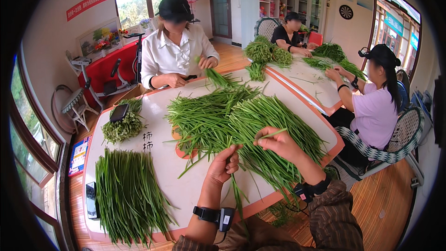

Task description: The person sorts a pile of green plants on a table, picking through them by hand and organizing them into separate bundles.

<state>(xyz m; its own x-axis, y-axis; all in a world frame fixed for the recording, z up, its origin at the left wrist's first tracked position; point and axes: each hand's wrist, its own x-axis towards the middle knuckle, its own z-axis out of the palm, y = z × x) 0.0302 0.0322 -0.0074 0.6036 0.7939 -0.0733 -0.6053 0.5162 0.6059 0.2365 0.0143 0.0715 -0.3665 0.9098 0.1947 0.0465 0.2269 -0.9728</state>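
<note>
My left hand [223,165] pinches a few garlic chives, and their long green blades [238,193] hang below it past the table edge. In my right hand [278,146], a pale green chive stalk [277,132] is held between thumb and fingers and points up to the right. The two hands are apart, just above a large pile of garlic chives [275,120]. A looser heap of chives [205,111] lies beyond and to the left. Toward the table's left corner is a neatly laid batch of chives [127,191].
A phone [119,112] rests on a bundle [123,127]; another black device [91,198] lies by the table's [160,177] left edge. Across from me, a person [179,48] holds chives [223,78]. Two people sit at the adjoining table [296,80]. A woven chair [386,150] stands right.
</note>
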